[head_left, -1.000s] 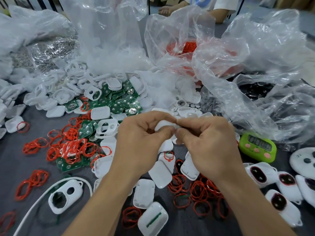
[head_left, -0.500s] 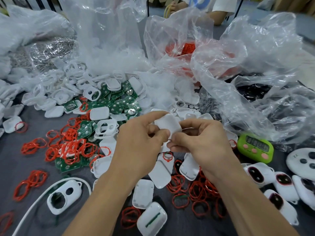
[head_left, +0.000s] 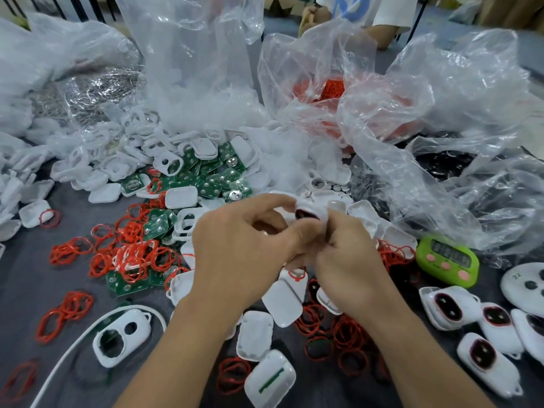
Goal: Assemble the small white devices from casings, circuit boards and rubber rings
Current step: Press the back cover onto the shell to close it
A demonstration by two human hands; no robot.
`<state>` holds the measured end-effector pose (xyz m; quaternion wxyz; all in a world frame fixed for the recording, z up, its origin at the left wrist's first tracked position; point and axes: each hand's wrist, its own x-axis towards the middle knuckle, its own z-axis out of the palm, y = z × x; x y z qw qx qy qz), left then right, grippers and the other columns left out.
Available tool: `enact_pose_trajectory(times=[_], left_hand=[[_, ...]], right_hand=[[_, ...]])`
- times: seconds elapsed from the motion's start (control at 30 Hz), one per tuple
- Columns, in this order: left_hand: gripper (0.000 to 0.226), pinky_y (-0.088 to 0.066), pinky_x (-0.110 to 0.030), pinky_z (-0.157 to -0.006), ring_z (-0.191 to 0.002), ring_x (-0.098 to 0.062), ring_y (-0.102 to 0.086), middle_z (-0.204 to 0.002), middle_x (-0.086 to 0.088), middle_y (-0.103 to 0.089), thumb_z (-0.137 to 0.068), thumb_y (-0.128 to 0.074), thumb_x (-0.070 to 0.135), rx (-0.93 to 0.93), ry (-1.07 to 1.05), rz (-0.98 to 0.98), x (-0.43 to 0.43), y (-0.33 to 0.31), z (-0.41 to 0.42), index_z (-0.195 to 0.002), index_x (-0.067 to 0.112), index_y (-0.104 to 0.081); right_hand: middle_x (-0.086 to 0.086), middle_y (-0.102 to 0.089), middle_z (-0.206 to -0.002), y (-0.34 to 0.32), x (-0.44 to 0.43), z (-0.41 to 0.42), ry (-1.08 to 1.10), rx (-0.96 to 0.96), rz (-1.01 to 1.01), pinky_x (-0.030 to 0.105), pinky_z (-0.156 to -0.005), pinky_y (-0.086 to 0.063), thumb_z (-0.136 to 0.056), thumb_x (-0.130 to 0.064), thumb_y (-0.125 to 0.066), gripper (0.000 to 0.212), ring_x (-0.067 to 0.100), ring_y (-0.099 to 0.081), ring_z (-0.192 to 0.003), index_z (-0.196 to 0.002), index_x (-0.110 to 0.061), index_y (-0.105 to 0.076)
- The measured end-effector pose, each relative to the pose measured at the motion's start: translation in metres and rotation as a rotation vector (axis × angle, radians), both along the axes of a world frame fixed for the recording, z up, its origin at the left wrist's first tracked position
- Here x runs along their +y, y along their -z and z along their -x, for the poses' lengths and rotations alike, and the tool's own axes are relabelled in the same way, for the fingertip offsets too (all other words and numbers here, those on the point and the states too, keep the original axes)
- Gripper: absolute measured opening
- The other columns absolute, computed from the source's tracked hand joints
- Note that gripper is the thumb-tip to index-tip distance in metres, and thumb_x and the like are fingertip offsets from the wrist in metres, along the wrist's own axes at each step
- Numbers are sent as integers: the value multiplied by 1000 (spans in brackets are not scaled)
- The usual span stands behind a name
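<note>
Both hands meet at the middle of the view around one small white device (head_left: 310, 213) with a dark oval window facing up. My left hand (head_left: 244, 248) pinches its near edge with thumb and fingers. My right hand (head_left: 350, 260) curls around its right side and hides most of it. Loose white casings (head_left: 284, 301) lie under the hands. Green circuit boards (head_left: 217, 178) are heaped behind, and red rubber rings (head_left: 132, 254) are scattered left and below. Several assembled devices (head_left: 447, 310) lie at the right.
Crumpled clear plastic bags (head_left: 412, 113) fill the back and right, one holding red rings. A green digital timer (head_left: 447, 260) sits at the right. A white cable (head_left: 73, 346) curves at lower left beside a casing with holes (head_left: 122, 337). Another person sits at the far edge.
The piece in my hands has been turned over: its plain white back showed earlier, now a dark oval window faces up. My hands have closed tighter around it.
</note>
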<state>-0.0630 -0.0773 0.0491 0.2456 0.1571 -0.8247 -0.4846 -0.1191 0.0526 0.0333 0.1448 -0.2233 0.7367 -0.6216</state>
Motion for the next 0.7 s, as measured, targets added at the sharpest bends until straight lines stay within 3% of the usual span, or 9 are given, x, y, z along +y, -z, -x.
enact_pose_trajectory(times=[0.07, 0.13, 0.17, 0.27, 0.37, 0.43, 0.53, 0.6, 0.7], left_hand=[[25, -58, -28, -77, -79, 2, -71, -85, 22, -76, -71, -76, 56, 4, -9, -120, -7, 2, 2, -95, 48, -79], [23, -56, -21, -83, -97, 0, -71, -104, 14, -77, -77, -74, 41, -14, 115, -297, -10, 1, 4, -99, 40, -82], [22, -57, -24, -82, -98, -8, -72, -104, 4, -78, -80, -73, 35, -31, 207, -391, -10, 2, 5, -100, 34, -82], [15, -59, -36, -66, -79, -30, -71, -87, -24, -76, -91, -73, 17, -28, 342, -561, -8, 0, 5, -103, 18, -83], [20, -54, -66, -83, -77, -48, -64, -95, -32, -72, -95, -69, 11, -28, 268, -528, -11, 3, 6, -101, 23, -84], [21, -50, -72, -86, -79, -58, -62, -96, -34, -71, -95, -69, 11, -31, 297, -504, -11, 1, 5, -100, 26, -84], [21, -57, -46, -72, -61, -41, -58, -78, -39, -63, -96, -66, 7, 1, 386, -516, -12, 1, 5, -103, 18, -83], [22, -53, -42, -66, -58, -30, -52, -67, -32, -55, -99, -62, 6, -2, 424, -541, -13, 2, 5, -106, 13, -81], [22, -53, -43, -62, -54, -27, -50, -62, -19, -52, -99, -60, 6, 2, 446, -596, -14, 4, 4, -108, 12, -80]], right_hand=[[12, -73, -80, -8, 1, 1, -43, -329, 228, 33, -54, -54, -105, -15, -58, 11, 26, -68, -60, -103, -17, -68], [18, -73, -80, -13, 8, 4, -132, -501, 287, 28, -47, -47, -103, -18, -57, 11, 26, -64, -53, -105, -9, -61], [20, -73, -81, -15, 11, 5, -199, -547, 286, 27, -46, -45, -99, -19, -57, 15, 25, -63, -52, -107, -7, -60], [19, -75, -89, -17, 13, 8, -225, -517, 224, 26, -50, -47, -92, -24, -59, 23, 24, -63, -58, -105, -6, -66], [15, -77, -90, -14, 12, 13, -96, -424, 172, 39, -69, -51, -94, -22, -58, 25, 24, -64, -67, -87, -13, -80], [16, -77, -87, -14, 11, 13, -75, -397, 152, 44, -72, -50, -96, -19, -54, 31, 25, -65, -66, -82, -18, -82], [20, -76, -84, -17, 10, 10, -122, -442, 175, 33, -59, -57, -88, -23, -54, 30, 27, -69, -63, -79, -18, -82], [22, -76, -85, -17, 10, 10, -152, -449, 206, 32, -57, -58, -89, -23, -54, 29, 29, -71, -64, -82, -14, -81], [23, -74, -80, -15, 8, 9, -142, -425, 270, 33, -55, -57, -90, -22, -54, 29, 29, -71, -61, -84, -10, -80]])
